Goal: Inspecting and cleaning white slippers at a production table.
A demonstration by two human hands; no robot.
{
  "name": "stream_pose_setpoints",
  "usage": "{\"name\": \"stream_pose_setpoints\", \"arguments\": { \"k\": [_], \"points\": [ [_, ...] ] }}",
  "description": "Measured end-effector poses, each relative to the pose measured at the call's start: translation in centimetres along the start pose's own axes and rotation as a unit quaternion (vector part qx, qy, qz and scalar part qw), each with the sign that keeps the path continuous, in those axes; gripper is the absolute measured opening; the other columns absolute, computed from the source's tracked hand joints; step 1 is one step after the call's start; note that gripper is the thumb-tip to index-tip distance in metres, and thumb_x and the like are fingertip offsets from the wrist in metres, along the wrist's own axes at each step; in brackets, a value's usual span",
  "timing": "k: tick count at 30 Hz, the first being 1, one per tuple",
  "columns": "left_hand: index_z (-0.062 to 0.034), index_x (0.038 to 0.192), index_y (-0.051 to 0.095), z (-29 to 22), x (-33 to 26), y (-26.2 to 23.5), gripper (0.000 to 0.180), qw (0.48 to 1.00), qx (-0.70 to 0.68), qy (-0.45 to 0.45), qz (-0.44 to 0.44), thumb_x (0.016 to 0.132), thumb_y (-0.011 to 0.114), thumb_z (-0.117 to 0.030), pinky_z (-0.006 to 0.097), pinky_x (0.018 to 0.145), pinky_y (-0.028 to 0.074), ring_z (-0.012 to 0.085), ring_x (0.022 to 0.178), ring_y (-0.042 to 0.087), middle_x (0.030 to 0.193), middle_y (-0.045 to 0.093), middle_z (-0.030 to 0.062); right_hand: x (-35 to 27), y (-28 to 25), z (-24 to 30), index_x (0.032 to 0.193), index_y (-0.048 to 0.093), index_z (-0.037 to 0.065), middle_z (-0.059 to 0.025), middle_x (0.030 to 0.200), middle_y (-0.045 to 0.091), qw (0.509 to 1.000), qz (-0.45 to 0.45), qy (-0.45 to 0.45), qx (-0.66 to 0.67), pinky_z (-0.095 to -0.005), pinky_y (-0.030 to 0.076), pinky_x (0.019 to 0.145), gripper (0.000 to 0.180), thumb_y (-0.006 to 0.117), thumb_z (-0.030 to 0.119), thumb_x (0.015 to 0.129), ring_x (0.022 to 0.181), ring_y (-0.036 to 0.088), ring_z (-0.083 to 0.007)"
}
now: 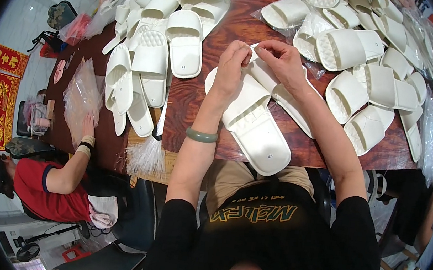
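Note:
A pair of white slippers lies at the table edge before me, the left slipper (260, 134) overlapping the other slipper (292, 105). Both slippers have their heels toward me. Above their far ends my left hand (233, 67) is closed, thumb and fingers pinched together. My right hand (283, 63) pinches close beside it, the fingertips of the two hands nearly meeting. Whatever is between the fingers is too small to make out. A thin clear strand seems to stand up from the slippers between my forearms.
White slippers are heaped at the left (151, 52) and right (372, 83), some among clear plastic bags. A bundle of thin white plastic strands (146, 158) hangs at the table's edge. A person in a red shirt (48, 183) reaches toward a plastic bag (81, 89); others sit around.

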State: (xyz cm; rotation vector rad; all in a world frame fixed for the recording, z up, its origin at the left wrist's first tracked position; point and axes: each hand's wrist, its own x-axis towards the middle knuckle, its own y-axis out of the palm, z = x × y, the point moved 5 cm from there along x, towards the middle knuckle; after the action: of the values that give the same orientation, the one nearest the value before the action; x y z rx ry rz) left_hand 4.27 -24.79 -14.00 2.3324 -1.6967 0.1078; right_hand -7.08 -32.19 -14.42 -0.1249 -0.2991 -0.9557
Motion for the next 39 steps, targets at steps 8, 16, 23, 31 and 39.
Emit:
{"name": "stream_pose_setpoints", "arguments": {
  "k": [8,16,23,31,39],
  "points": [
    [-0.0046,0.083,0.051,0.0,0.1,0.0,0.015,0.999,0.029,0.013,0.014,0.09,0.043,-0.016,0.022,0.067,0.034,0.0086,0.069,0.04,0.072,0.045,-0.0009,-0.2,-0.4,0.0,0.086,0.067,0.001,0.0035,0.073,0.061,1.0,-0.014,0.016,0.001,-0.0185,0.038,0.055,0.014,0.064,0.014,0.081,0.063,0.047,-0.0017],
    [-0.001,0.086,0.053,0.4,-0.2,0.0,0.018,0.996,0.072,-0.022,-0.042,0.092,0.045,-0.016,0.025,0.061,0.036,0.0086,0.068,0.04,0.074,0.046,0.0012,0.2,-0.2,-0.3,0.085,0.067,0.002,0.0047,0.069,0.059,0.998,-0.005,0.0,-0.06,-0.0193,0.036,0.052,0.015,0.065,0.015,0.079,0.06,0.044,-0.0019],
    [0.0019,0.089,0.053,-0.6,-0.4,0.2,0.02,0.982,0.174,0.063,-0.039,0.092,0.05,-0.018,0.027,0.067,0.04,0.0126,0.073,0.046,0.077,0.052,0.0065,0.0,-0.3,0.2,0.085,0.067,0.002,0.0045,0.066,0.058,1.0,0.005,0.002,0.005,-0.0194,0.036,0.052,0.017,0.066,0.018,0.079,0.059,0.044,-0.002],
    [0.0004,0.085,0.055,-0.8,-0.6,0.0,0.017,0.99,0.131,0.026,-0.045,0.09,0.053,-0.015,0.024,0.063,0.038,0.0079,0.07,0.043,0.075,0.052,0.0008,-0.3,0.0,0.8,0.085,0.067,0.001,0.0031,0.072,0.06,0.998,0.044,0.003,-0.038,-0.0184,0.039,0.056,0.015,0.065,0.015,0.08,0.064,0.049,-0.0024],
    [0.0006,0.083,0.056,-1.0,-0.6,0.0,0.018,0.988,0.139,0.039,-0.045,0.089,0.054,-0.016,0.024,0.062,0.038,0.0074,0.069,0.044,0.073,0.052,0.001,-0.5,-0.1,0.9,0.086,0.066,0.001,0.0029,0.073,0.06,0.999,0.019,0.029,-0.015,-0.0174,0.039,0.057,0.013,0.065,0.012,0.08,0.066,0.049,-0.002]
  ]
}}
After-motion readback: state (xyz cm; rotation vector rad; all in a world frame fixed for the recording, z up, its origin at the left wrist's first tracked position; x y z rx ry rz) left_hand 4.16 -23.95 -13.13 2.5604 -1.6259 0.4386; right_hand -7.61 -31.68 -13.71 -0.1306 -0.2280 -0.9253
